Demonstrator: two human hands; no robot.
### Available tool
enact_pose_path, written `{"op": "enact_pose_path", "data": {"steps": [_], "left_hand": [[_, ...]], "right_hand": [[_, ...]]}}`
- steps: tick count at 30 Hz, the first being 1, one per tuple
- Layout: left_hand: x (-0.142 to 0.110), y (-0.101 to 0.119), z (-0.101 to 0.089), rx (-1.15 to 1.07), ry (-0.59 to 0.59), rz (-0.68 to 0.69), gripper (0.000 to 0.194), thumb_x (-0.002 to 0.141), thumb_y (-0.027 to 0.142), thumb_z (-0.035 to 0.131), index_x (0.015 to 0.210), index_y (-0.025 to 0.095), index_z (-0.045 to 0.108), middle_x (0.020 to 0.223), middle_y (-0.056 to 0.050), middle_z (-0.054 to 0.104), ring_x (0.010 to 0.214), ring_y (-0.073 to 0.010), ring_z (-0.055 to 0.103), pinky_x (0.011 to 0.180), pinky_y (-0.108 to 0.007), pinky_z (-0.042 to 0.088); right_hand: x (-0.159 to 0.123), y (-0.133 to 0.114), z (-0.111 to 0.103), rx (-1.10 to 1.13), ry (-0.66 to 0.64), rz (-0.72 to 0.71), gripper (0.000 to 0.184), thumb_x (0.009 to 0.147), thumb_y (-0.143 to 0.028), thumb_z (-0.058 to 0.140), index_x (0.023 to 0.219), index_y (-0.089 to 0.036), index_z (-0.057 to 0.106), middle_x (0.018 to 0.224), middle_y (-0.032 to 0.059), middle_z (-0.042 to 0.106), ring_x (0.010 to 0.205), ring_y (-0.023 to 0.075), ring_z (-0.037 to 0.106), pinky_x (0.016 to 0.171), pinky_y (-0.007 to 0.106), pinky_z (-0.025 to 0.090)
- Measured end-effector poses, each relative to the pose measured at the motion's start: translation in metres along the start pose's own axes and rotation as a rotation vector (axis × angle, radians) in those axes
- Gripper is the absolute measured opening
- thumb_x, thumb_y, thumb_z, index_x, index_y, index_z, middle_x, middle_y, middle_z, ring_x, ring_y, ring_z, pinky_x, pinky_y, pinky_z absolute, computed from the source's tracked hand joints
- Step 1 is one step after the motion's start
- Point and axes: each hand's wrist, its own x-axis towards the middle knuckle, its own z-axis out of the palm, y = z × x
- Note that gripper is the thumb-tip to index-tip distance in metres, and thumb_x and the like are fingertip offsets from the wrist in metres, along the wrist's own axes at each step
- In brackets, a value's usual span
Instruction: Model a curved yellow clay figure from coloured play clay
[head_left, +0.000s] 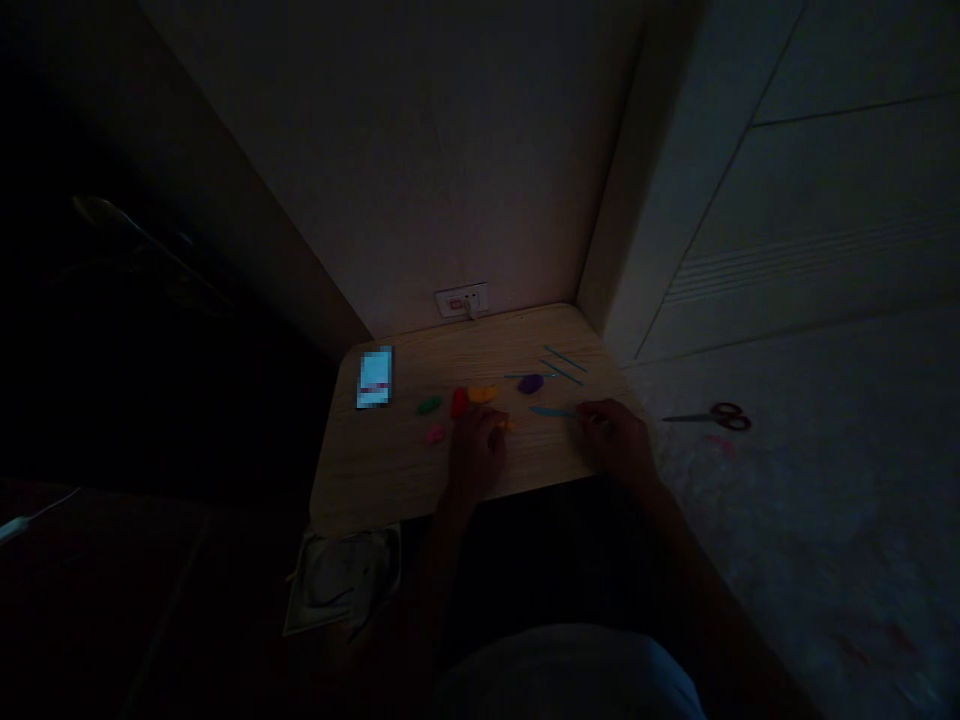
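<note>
My right hand [613, 436] is closed around the handle end of a blue plastic modelling knife [553, 411], whose blade points left over the small wooden table [390, 470]. Curled on the tabletop, my left hand [477, 446] has its fingertips on a small piece of orange modelling clay [505, 425], partly hidden by the fingers. Just beyond it lie a red clay lump [459, 401] and a yellow-orange one [482, 394]. To the left are a green lump [429, 404] and a pink one [436, 435]. A purple lump [531, 383] rests ahead of the knife.
Thin blue sticks [562, 372] lie at the table's right rear. A phone with a lit, blurred screen [375, 377] is at the left. Behind stands a wall with a socket and plug [470, 303]. Scissors [709, 416] lie right of the table. The room is dark.
</note>
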Motion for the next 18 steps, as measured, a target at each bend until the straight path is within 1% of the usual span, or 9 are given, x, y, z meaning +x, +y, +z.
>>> {"op": "enact_pose_path", "data": {"steps": [2, 4, 7, 11, 13, 15, 18], "left_hand": [[0.001, 0.001, -0.001, 0.024, -0.020, 0.008, 0.016, 0.092, 0.017, 0.063, 0.104, 0.021, 0.073, 0.109, -0.007, 0.071, 0.112, -0.0272, 0.061, 0.105, -0.047, 0.048], [0.001, 0.002, -0.001, 0.039, -0.028, 0.008, 0.013, 0.093, 0.020, 0.064, 0.102, 0.022, 0.073, 0.107, -0.007, 0.071, 0.111, -0.0272, 0.061, 0.105, -0.047, 0.048], [0.002, 0.002, -0.002, 0.031, -0.037, 0.002, 0.013, 0.093, 0.017, 0.064, 0.100, 0.022, 0.074, 0.106, -0.006, 0.071, 0.110, -0.0267, 0.061, 0.104, -0.047, 0.048], [0.003, 0.002, -0.002, 0.022, -0.035, -0.007, 0.012, 0.091, 0.015, 0.066, 0.098, 0.021, 0.073, 0.105, -0.006, 0.073, 0.109, -0.0269, 0.062, 0.104, -0.048, 0.048], [0.004, 0.002, -0.002, 0.020, -0.035, -0.010, 0.012, 0.090, 0.013, 0.066, 0.097, 0.021, 0.073, 0.105, -0.006, 0.073, 0.109, -0.0272, 0.063, 0.104, -0.048, 0.048], [0.004, 0.001, -0.001, -0.004, -0.034, -0.016, 0.013, 0.089, 0.012, 0.066, 0.097, 0.021, 0.072, 0.105, -0.006, 0.074, 0.107, -0.0269, 0.064, 0.103, -0.048, 0.048], [0.004, -0.002, 0.002, -0.111, 0.005, -0.033, 0.009, 0.090, 0.015, 0.066, 0.095, 0.021, 0.071, 0.103, -0.006, 0.075, 0.105, -0.0256, 0.066, 0.103, -0.048, 0.050]], "right_hand": [[0.004, 0.001, 0.002, -0.072, 0.006, -0.042, 0.022, 0.094, -0.032, 0.060, 0.106, -0.021, 0.074, 0.104, 0.0116, 0.074, 0.097, 0.0293, 0.065, 0.091, 0.046, 0.052], [0.010, -0.001, 0.007, -0.143, -0.031, -0.061, 0.025, 0.093, -0.032, 0.064, 0.112, -0.020, 0.074, 0.109, 0.0134, 0.073, 0.104, 0.0319, 0.062, 0.094, 0.048, 0.050], [0.020, -0.005, 0.018, -0.249, -0.123, -0.062, 0.025, 0.091, -0.030, 0.068, 0.112, -0.019, 0.076, 0.110, 0.0150, 0.071, 0.103, 0.0333, 0.060, 0.093, 0.048, 0.049], [0.030, -0.008, 0.028, -0.306, -0.184, -0.089, 0.015, 0.091, -0.022, 0.068, 0.103, -0.020, 0.077, 0.108, 0.0142, 0.071, 0.103, 0.0321, 0.058, 0.091, 0.045, 0.047], [0.034, -0.009, 0.031, -0.324, -0.201, -0.111, 0.012, 0.091, -0.018, 0.065, 0.097, -0.020, 0.075, 0.106, 0.0133, 0.071, 0.102, 0.0307, 0.058, 0.090, 0.043, 0.047], [0.037, -0.009, 0.033, -0.368, -0.233, -0.130, 0.012, 0.093, -0.016, 0.062, 0.094, -0.019, 0.073, 0.106, 0.0136, 0.071, 0.101, 0.0303, 0.058, 0.089, 0.042, 0.046], [0.039, -0.013, 0.033, -0.432, -0.303, -0.144, 0.013, 0.097, -0.018, 0.057, 0.094, -0.018, 0.070, 0.107, 0.0159, 0.070, 0.102, 0.0319, 0.059, 0.085, 0.041, 0.044]]}}
